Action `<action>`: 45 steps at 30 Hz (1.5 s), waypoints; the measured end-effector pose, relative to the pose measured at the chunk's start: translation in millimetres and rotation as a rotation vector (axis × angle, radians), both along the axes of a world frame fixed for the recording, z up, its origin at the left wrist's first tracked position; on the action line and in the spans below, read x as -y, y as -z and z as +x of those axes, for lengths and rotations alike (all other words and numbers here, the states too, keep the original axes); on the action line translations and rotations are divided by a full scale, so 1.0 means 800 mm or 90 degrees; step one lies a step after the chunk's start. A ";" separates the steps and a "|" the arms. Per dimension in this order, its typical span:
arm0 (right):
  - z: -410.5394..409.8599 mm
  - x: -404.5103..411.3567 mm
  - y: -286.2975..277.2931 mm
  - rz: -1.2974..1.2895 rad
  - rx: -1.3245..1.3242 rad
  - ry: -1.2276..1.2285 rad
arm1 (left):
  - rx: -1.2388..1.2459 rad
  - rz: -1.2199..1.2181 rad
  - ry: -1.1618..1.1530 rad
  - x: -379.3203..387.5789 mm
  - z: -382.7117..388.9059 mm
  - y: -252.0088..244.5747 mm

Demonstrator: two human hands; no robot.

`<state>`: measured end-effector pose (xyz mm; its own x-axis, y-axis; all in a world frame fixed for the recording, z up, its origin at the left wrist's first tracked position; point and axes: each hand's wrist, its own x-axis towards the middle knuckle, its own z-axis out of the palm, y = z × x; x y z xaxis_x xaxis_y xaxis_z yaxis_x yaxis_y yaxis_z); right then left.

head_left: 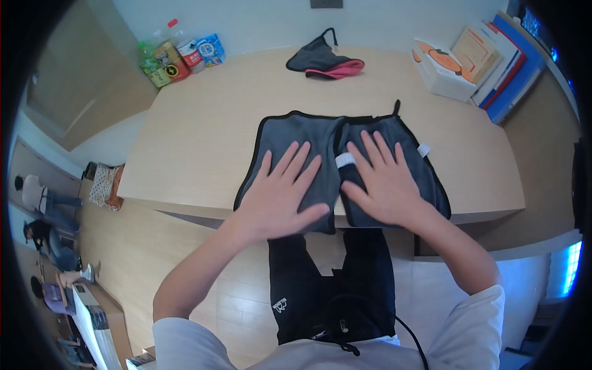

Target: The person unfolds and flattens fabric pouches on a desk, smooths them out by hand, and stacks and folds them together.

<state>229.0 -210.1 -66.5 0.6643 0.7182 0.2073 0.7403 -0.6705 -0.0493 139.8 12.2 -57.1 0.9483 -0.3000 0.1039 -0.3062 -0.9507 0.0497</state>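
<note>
Both my hands lie palm down on grey cloth panels with black binding at the front of a light wood table (194, 157). My left hand (277, 199) presses on the left panel (282, 132), fingers spread, its lower edge past the table's front edge. My right hand (391, 187) rests with fingers apart on the right panel (428, 187). A white tag (345, 160) shows by the right thumb and index finger, another tag (423, 150) at the right edge. A black loop (397, 107) sticks up from the far corner. Whether the panels are joined is unclear.
Farther back lies a crumpled grey cloth (317, 53) with a pink side. Bottles (173, 62) and a blue carton (211, 50) stand at the far left. A tissue box (439, 76) and folders (515, 69) occupy the far right. Several people are at the left, beyond a large box (111, 319).
</note>
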 end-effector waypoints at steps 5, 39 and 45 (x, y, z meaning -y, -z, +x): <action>-0.032 0.050 -0.014 -0.028 -0.037 -0.022 | 0.001 -0.028 -0.013 -0.008 -0.019 -0.007; -0.044 0.002 -0.023 -0.125 -0.019 -0.020 | 0.101 -0.058 0.053 0.024 -0.007 0.013; -0.060 0.038 -0.010 -0.083 -0.009 0.038 | 0.185 -0.117 -0.062 -0.018 -0.049 0.030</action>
